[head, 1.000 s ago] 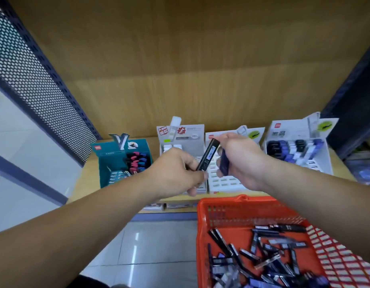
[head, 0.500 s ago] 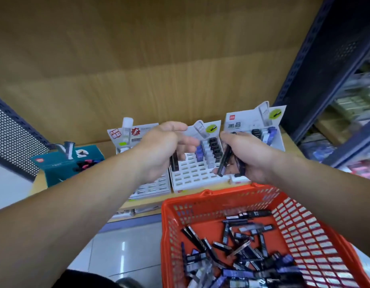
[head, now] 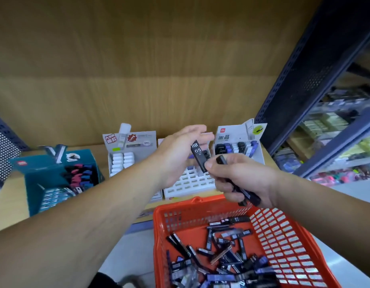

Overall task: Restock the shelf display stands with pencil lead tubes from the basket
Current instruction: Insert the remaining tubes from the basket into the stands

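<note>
My right hand [head: 244,179] grips a small bunch of black pencil lead tubes [head: 247,194] above the far rim of the orange basket [head: 200,206]. Its thumb and forefinger pinch one black tube marked HB 0.5 [head: 197,153] and hold it upright. My left hand [head: 177,154] is beside that tube with straight fingers and holds nothing. Behind both hands stands the white middle display stand [head: 190,182], most of its slots empty. The right stand [head: 236,147] holds black and purple tubes. Many loose tubes [head: 221,256] lie in the basket.
A white stand with white tubes [head: 122,161] and a teal display box [head: 55,179] sit further left on the wooden shelf [head: 11,196]. A dark blue perforated upright [head: 300,75] bounds the shelf on the right, with other stocked shelves beyond it. The grey floor lies below.
My left hand has opened and no longer holds the black tube it had over the middle stand. My right hand has lifted one HB 0.5 tube up between thumb and forefinger.
</note>
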